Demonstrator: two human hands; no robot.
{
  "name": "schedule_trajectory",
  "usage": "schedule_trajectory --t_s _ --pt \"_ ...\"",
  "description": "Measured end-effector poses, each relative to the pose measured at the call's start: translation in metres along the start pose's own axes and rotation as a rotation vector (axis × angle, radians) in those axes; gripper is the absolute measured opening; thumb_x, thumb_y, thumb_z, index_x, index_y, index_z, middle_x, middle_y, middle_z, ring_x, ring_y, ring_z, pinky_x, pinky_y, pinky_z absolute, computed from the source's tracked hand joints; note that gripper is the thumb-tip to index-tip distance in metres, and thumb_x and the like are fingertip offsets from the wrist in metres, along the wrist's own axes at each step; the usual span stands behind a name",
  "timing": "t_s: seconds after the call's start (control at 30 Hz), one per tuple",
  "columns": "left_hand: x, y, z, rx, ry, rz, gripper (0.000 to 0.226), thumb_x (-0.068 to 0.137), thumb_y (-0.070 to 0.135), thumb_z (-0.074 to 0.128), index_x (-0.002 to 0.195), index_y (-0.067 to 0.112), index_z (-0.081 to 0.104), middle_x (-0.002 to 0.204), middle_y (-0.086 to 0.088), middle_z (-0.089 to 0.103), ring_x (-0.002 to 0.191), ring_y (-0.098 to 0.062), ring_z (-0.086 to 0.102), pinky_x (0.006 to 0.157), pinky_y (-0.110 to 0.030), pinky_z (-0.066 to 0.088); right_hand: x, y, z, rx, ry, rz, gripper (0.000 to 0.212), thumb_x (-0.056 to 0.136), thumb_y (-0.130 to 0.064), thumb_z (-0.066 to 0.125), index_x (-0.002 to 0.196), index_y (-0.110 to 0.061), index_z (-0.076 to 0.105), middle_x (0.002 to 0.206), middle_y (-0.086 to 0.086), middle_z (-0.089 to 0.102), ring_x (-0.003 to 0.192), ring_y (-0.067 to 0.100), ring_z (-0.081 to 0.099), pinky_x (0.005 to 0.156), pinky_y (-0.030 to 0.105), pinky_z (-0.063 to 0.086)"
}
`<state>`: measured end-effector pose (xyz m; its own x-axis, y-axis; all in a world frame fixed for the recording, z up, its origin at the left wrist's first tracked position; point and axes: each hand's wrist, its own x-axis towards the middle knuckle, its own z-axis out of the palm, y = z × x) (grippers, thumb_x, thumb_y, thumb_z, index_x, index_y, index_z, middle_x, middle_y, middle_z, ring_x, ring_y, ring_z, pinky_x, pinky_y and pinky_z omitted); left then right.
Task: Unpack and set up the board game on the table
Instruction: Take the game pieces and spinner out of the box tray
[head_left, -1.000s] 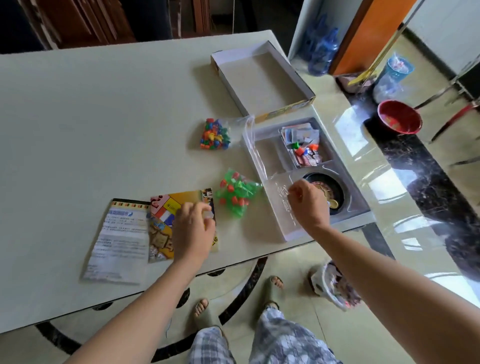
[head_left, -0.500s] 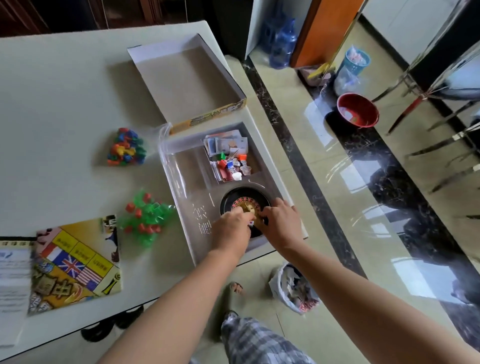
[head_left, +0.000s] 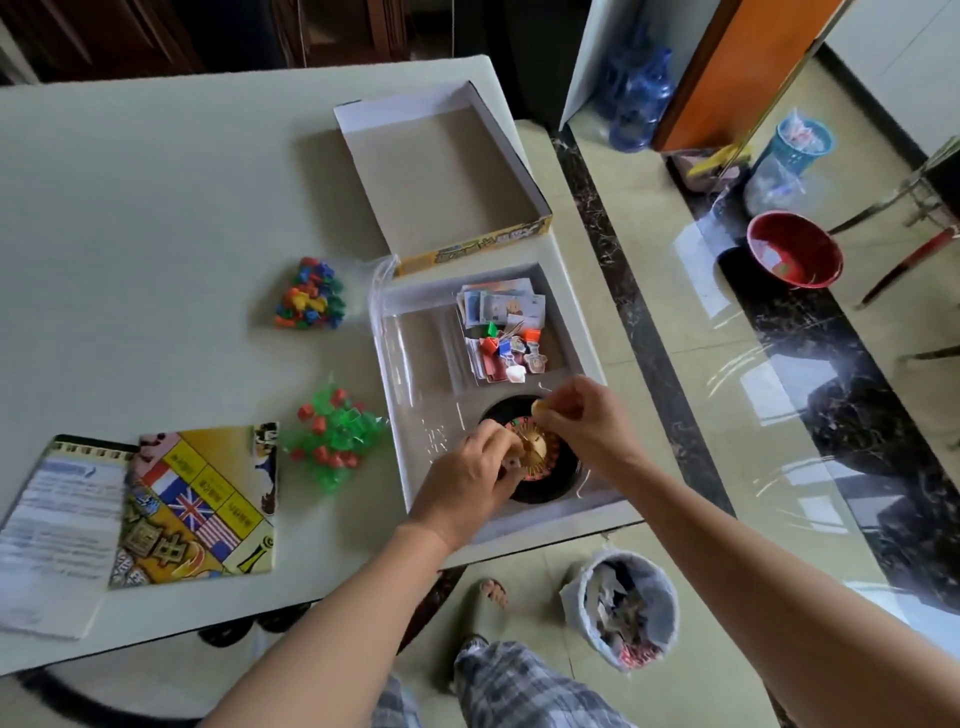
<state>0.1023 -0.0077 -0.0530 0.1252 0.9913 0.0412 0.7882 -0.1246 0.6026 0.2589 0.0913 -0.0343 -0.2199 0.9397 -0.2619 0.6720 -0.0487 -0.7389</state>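
Out on desk (head_left: 156, 208): piece bags (head_left: 332, 447), folded board (head_left: 202, 499) | left hand (head_left: 467, 480), right hand (head_left: 589, 423): fingers clamped on roulette wheel (head_left: 540, 449) | pending, likely: cards (head_left: 501, 306), unfolding board

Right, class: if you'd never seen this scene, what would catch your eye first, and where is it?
Both hands meet over the roulette wheel in the near end of the box tray: the left hand grips its edge, the right hand pinches a small yellow piece. Left of the tray lie two bright bags, multicoloured pieces farther, green and red houses nearer.
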Motion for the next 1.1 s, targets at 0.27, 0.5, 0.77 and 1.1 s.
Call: schedule_trajectory --t_s 0.27,0.5,0.77,1.1 --pt "-0.036 -0.110 -0.097 -0.089 0.372 -0.569 0.014 0.087 0.021 0.066 0.098 0.016 0.059 0.089 0.004 0.061 0.075 -0.014 0.058 0.060 -0.028 0.042 0.028 -0.120 0.103 0.160 -0.271 -0.120 0.012 0.078 -0.018 0.077 0.085 -0.015 0.068 0.077 0.005 0.071 0.062 0.012 0.060 0.063 0.030 0.051" --pt "-0.046 -0.207 -0.153 0.071 0.296 -0.736 0.008 0.085 0.024 0.067 0.092 0.022 0.065 0.088 0.003 0.067 0.085 -0.021 0.060 0.065 -0.031 0.046 0.059 -0.180 0.195 -0.061 -0.351 -0.181 0.015 0.077 -0.019 0.074 0.091 -0.016 0.068 0.081 0.002 0.067 0.073 0.020 0.062 0.068 0.033 0.052" --pt "-0.030 -0.250 -0.156 0.084 0.111 -0.714 0.014 0.085 0.026 0.068 0.099 0.024 0.065 0.097 0.007 0.049 0.098 -0.017 0.052 0.065 -0.024 0.035 0.081 -0.185 0.242 -0.391 -0.395 -0.231 0.013 0.083 -0.017 0.063 0.096 -0.019 0.065 0.093 0.000 0.067 0.079 0.025 0.066 0.063 0.027 0.047" --pt "-0.006 -0.197 -0.149 0.023 0.123 -0.456 0.021 0.084 0.012 0.065 0.104 0.016 0.061 0.102 -0.001 0.058 0.085 -0.020 0.059 0.064 -0.027 0.038 0.073 -0.165 0.182 -0.210 -0.054 -0.371 0.013 0.085 -0.014 0.060 0.095 -0.015 0.068 0.090 0.002 0.069 0.073 0.024 0.064 0.064 0.035 0.052"
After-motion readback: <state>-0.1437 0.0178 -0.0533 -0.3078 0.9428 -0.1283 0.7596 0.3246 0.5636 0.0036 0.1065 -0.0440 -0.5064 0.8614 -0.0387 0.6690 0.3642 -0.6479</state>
